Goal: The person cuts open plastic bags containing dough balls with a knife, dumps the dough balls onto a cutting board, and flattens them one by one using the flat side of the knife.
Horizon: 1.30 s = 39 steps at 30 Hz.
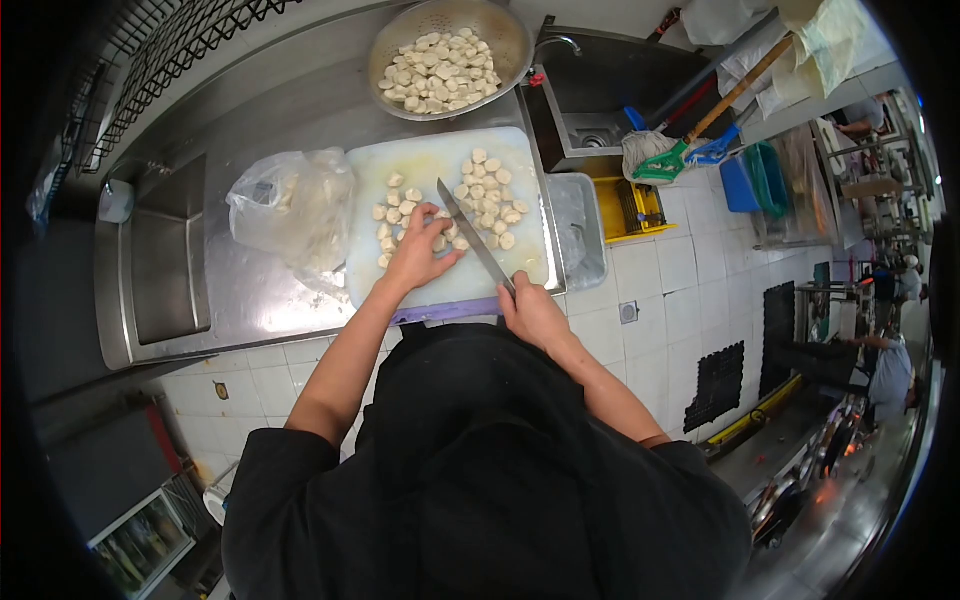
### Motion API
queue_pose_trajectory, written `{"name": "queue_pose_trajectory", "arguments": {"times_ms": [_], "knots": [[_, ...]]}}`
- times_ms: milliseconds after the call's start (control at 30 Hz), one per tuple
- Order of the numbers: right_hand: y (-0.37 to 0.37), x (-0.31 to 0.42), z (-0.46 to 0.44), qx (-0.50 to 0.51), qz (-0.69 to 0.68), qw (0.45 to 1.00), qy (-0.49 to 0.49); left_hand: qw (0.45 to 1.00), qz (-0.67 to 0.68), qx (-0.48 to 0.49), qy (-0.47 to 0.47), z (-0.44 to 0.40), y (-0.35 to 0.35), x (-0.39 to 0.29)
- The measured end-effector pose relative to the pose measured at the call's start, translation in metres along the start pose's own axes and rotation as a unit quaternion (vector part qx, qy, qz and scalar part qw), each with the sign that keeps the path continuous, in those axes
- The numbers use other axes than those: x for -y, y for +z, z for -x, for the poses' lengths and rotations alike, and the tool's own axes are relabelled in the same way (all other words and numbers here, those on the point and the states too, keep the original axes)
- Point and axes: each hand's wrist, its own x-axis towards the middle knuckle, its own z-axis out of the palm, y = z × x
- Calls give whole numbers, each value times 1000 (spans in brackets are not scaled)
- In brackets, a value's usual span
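My right hand (540, 318) grips the handle of a long kitchen knife (475, 235), its blade slanting up and left over a white cutting board (390, 160). With bent fingers, my left hand (418, 252) holds a small pale mushroom (441, 243) on the board, just left of the blade. Whole, round, cream-coloured mushrooms (490, 190) lie in a loose group to the right of the knife. Another group of mushrooms (392, 212) sits left of it, partly covered by my left hand.
A metal colander (513, 45) full of mushrooms stands behind the board. Left of the board lies a clear plastic bag (290, 205) on the steel counter (235, 305). A sink basin (170, 260) is at far left. A plastic tub (580, 230) stands at right. Other people (890, 370) are far right.
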Motion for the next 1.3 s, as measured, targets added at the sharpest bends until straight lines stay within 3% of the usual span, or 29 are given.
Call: {"name": "queue_pose_trajectory", "arguments": {"times_ms": [167, 567, 733, 867, 1033, 1167, 1300], "knots": [[-2, 7, 3, 6, 4, 1000, 12, 995, -49, -44, 78, 1, 1, 6], [-3, 26, 4, 24, 44, 999, -3, 998, -22, -10, 56, -4, -6, 7], [38, 13, -46, -9, 28, 999, -39, 998, -14, -16, 66, -7, -8, 11], [26, 8, -81, -9, 4, 998, -57, 998, -18, -10, 65, -11, -2, 12], [16, 17, -76, -57, 15, 998, -17, 998, -22, -22, 46, -20, 8, 2], [3, 15, -63, -50, -19, 998, -23, 1000, 1, 8, 15, -20, -1, -2], [13, 11, -35, -27, -42, 998, -34, 998, -57, -25, 25, -8, -24, 8]]}}
